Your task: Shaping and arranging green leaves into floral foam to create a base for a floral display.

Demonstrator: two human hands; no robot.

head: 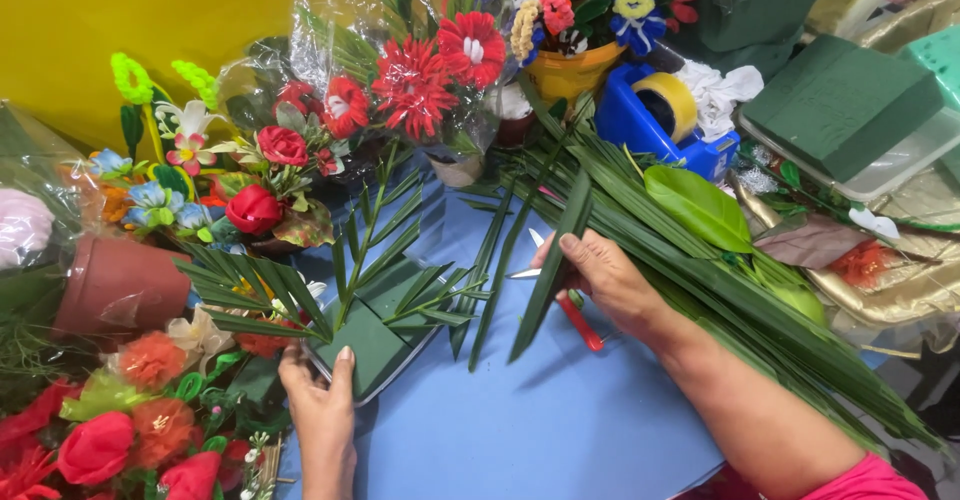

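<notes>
The green foam block (372, 348) sits in a shallow tray on the blue worktop (520, 430), at about 7 o'clock from the middle of the view. Thin palm leaves (385, 260) stick up out of it and fan out toward 12 o'clock.

The left hand (322, 400) comes up from the bottom edge, at 6 o'clock. Its arm points straight up. The hand lies flat against the near edge of the block.

The right hand (610, 280) reaches in from the lower right corner, at 4 o'clock. The forearm slants up toward the middle, and a bit of pink sleeve (870, 480) shows at the corner.

The left wrist is cut off by the bottom edge. The tray is mostly hidden under the block and leaves. The scissors (575, 310) are partly hidden under the right hand; only the blade tips and some red handle show.

The left fingers are spread a little and press on the block and the tray's edge. They do not wrap around it. The right fingers are curled shut around a long palm leaf (545, 270) and the scissors together. The leaf hangs down toward 7 o'clock.

A big pile of palm leaves (720, 290) lies at 3 o'clock. Red flowers (430, 70) stand at 12 o'clock. A blue tape holder (650, 125) sits at 1 o'clock.
</notes>
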